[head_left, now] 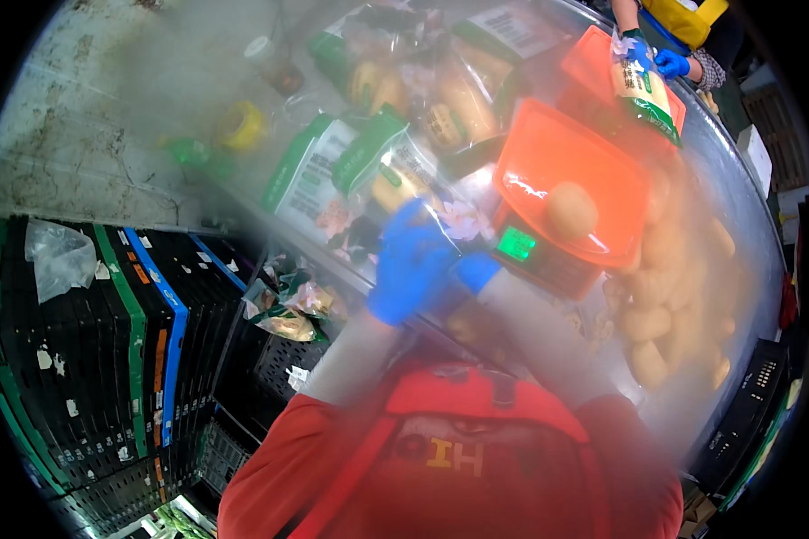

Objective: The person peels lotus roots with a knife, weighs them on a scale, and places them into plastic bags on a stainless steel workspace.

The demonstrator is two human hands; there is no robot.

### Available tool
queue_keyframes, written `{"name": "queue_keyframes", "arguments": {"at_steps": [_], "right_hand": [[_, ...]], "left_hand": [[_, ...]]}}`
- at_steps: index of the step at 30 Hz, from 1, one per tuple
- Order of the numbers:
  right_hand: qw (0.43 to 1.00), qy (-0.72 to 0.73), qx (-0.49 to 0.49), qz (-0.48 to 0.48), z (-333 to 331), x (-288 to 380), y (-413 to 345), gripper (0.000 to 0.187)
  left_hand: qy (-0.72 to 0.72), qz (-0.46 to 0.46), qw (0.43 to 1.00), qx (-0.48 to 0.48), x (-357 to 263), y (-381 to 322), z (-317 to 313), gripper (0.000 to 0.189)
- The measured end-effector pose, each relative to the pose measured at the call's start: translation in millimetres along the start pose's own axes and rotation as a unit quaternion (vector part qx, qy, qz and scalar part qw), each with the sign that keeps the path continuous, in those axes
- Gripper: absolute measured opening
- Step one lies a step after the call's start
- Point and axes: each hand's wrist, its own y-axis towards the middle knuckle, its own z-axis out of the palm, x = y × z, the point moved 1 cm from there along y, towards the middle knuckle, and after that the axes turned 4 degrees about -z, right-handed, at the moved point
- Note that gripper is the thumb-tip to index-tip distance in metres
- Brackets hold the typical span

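Note:
Blue-gloved, my left hand (414,269) grips the near end of a clear plastic bag (404,178) with a green band and printed writing. A pale tan vegetable shows inside the bag, and its pink, flower-printed end (468,219) spreads beside my fingers. My right hand (477,271), also gloved in blue, is close against the left at the bag's near end; its fingers are hidden. Just right of my hands stands a digital scale (546,259) with a lit green display. Its orange tray (573,168) carries one round tan vegetable (571,210).
Filled bags (462,101) lie farther back on the metal table, near a yellow tape roll (243,126). Loose tan vegetables (667,283) are heaped at right. A co-worker's gloved hands (671,64) hold another bag. Black crates (108,337) stand at left; bags (296,313) fill one below.

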Motion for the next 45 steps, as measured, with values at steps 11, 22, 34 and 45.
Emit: {"name": "queue_keyframes", "arguments": {"at_steps": [11,22,34,45], "right_hand": [[0.986,-0.161,0.004,-0.044,21,-1,26,0.044],[0.999,-0.007,0.05,-0.02,30,-1,35,0.044],[0.89,0.455,0.008,0.042,44,-2,38,0.043],[0.569,0.812,0.056,0.116,43,-10,38,0.036]], "left_hand": [[-0.279,-0.418,0.864,-0.024,142,-39,-37,0.012],[-0.497,-0.434,0.743,-0.115,156,-33,-52,0.031],[-0.487,-0.457,0.735,-0.115,127,-29,-45,0.01],[-0.233,-0.427,0.869,-0.089,78,-18,-55,0.012]]}}
